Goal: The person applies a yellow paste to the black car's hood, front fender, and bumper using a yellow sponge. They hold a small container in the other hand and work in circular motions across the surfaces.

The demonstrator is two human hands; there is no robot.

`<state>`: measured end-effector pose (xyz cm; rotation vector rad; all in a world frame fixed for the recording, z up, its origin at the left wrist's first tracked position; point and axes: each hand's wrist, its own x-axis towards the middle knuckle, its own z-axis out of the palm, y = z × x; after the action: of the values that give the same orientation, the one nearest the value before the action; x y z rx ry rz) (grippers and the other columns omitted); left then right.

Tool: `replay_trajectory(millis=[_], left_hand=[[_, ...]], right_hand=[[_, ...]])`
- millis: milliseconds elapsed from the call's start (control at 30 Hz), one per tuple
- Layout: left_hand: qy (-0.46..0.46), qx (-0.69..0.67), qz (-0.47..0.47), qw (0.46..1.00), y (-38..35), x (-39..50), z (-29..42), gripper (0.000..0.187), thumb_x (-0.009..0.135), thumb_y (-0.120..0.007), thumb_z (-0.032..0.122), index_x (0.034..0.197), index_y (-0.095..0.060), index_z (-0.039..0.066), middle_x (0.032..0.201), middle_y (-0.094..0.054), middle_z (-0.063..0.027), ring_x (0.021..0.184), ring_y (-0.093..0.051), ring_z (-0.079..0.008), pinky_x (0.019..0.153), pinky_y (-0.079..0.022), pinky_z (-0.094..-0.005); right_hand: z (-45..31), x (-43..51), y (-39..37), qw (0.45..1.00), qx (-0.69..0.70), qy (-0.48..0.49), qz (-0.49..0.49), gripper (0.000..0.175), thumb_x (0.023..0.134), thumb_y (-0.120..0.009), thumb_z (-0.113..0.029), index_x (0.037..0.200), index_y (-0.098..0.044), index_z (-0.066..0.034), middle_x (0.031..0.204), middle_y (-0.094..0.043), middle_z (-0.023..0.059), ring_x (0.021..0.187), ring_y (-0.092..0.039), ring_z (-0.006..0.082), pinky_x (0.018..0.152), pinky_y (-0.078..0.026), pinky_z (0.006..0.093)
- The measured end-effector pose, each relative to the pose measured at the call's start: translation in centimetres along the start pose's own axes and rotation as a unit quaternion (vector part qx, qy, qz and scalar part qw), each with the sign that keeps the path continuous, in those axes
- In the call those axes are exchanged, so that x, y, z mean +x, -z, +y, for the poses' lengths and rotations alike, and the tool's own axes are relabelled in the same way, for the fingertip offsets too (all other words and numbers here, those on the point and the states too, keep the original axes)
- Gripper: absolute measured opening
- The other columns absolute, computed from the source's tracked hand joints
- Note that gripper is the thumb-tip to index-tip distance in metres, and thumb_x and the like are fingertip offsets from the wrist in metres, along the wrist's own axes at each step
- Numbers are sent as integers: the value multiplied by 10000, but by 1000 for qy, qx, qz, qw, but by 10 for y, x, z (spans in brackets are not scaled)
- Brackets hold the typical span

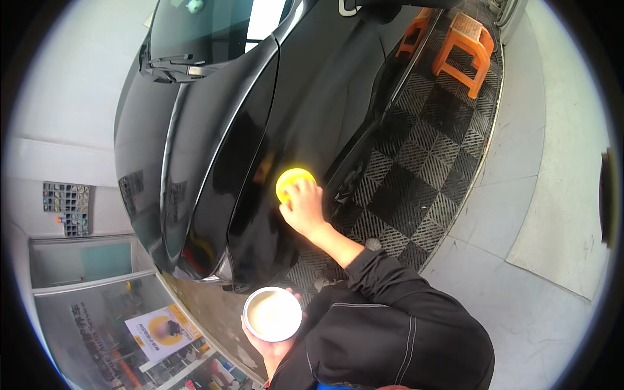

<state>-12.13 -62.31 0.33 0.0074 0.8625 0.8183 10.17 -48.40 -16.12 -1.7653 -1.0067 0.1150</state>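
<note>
My right hand (304, 209) presses a round yellow applicator pad (291, 176) against the front fender (304, 112) of a glossy black car. The fingers curl over the pad's top and hide part of it. Below and to the left, my left hand (268, 347) holds up a round white tub (247, 312) of pale cream paste that looks like wax. Its mouth faces the camera, and the tub stays apart from the car. The hood (204, 131) and windshield (209, 29) extend to the upper left; a grey haze dulls part of the fender's shine.
An orange plastic stool (463, 48) stands on black and grey grid floor tiles (399, 190) at the upper right. Beyond the tiles is a pale wall (512, 219). At the lower left, a glass front (87, 331) bears writing and a poster (163, 331).
</note>
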Motion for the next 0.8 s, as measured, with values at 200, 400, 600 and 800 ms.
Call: replay_trajectory(millis=[200,400,600,800], left_hand=[[2,-35,17,999,-7,5,4,814,867,-558,697,1437,-544,117,1484,-501,-237,1338,-493,-481,955,-485,-666],[9,-46,4,999,-22,15,-2,825,862,-590,683,1448,-533,105,1509,-473,-235,1361,-473,-479,974,-469,-674],[16,-17,-20,1000,-23,23,-4,870,850,-607,691,1465,-510,84,1520,-457,-245,1378,-453,-485,984,-467,-672],[32,-14,-42,998,-37,33,-5,929,851,-574,706,1493,-456,44,1514,-458,-259,1368,-466,-492,969,-479,-679]], right_hand=[[74,3,-19,873,325,-291,220,180,855,-597,-150,989,-530,-50,1071,-503,126,1014,-517,283,916,-422,381],[79,-3,-35,669,563,-413,254,109,932,-533,-111,1038,-555,-115,918,-582,-14,828,-580,103,764,-492,260],[77,35,0,921,241,-218,214,111,836,-681,-89,895,-588,-86,889,-565,62,853,-569,223,739,-466,365],[80,25,3,975,92,-170,111,241,772,-794,-164,865,-583,-94,1034,-575,151,994,-557,384,873,-476,475]])
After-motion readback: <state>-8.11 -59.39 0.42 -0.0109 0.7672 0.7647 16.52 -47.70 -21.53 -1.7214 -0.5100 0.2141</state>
